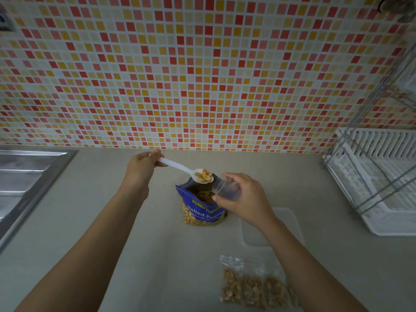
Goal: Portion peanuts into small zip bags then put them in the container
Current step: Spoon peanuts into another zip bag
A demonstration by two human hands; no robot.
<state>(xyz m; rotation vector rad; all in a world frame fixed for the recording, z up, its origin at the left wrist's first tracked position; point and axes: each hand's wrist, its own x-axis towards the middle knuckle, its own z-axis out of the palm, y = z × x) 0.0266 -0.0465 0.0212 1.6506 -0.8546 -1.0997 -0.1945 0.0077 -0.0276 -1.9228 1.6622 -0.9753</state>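
Head view: the left hand (140,167) pinches the handle of a white spoon (180,168), which holds peanuts (204,174) above the open blue peanut bag (202,210). The right hand (245,199) grips what seems to be a small clear zip bag (227,189), its mouth just beside the spoon. Filled zip bags (252,289) lie near a clear container (281,226)

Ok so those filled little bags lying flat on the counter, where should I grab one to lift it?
Probably pinch the leftmost filled bag by its flat clear zip strip, coming from above at the far edge. The bags lie flat on the counter with the peanuts bunched in the near half, so that strip is thin and empty.
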